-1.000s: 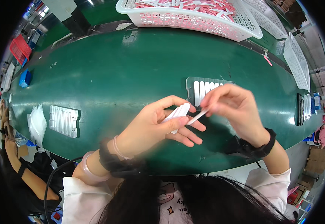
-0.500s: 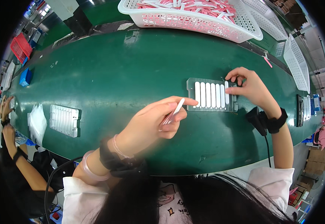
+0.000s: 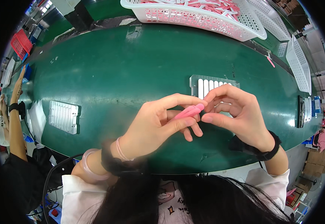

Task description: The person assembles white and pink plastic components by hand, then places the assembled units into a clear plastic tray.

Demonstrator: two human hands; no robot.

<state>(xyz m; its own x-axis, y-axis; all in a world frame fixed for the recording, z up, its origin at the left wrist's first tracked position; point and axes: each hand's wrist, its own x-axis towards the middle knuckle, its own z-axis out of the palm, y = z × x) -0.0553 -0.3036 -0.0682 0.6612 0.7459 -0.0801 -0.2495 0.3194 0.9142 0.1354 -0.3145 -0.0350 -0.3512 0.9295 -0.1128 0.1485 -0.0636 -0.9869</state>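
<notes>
My left hand (image 3: 158,119) is closed around a few slim pink sticks (image 3: 191,111) with rounded ends. They fan out between its thumb and fingers. Close beside their tips is my right hand (image 3: 237,112), its fingers curled and its thumb apart from the forefinger. I see nothing held in it, though its fingertips reach the sticks' ends. Behind my hands lies a clear slotted tray (image 3: 195,80) with a row of white round-ended sticks (image 3: 206,86); the right hand hides its near right part.
A white plastic basket (image 3: 192,23) heaped with pink and white sticks stands at the far edge. Another clear tray (image 3: 63,117) and a plastic bag (image 3: 38,119) lie left. One pink stick (image 3: 270,62) lies far right. Another person's arm (image 3: 17,123) reaches in at left.
My right hand has left the tray and come toward me to the left hand. The left hand has turned, so the sticks now show pink. The other person's arm has reached farther forward.
</notes>
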